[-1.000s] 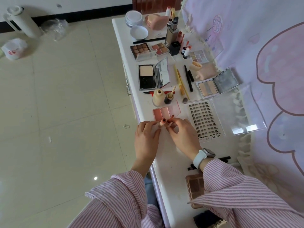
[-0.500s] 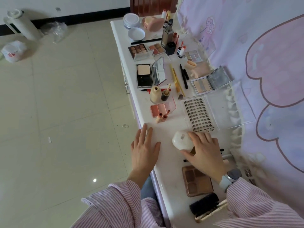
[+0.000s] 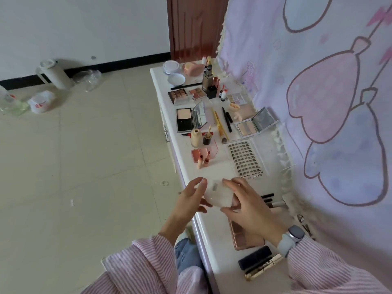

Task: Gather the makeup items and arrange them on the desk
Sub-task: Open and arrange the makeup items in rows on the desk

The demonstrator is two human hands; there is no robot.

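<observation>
Since the earlier frame, the white case [image 3: 216,193] has moved from under the right hand [image 3: 248,206] alone to a two-hand hold, and the left hand [image 3: 191,200] has come off the desk [image 3: 212,234] to meet it. Both hands now hold the case between them, near the front edge of the desk. Left fingers curve against its left side; right fingers wrap its right side and top. The case lies directly between the two palms, with neither hand nearer. Its long axis cannot be determined; the outline is rounded and blurred. Open desk surface lies just beyond the fingertips, short of the lash tray [image 3: 246,160] and the two small tubes [image 3: 203,161]. Placement there likely requires a short forward move.
</observation>
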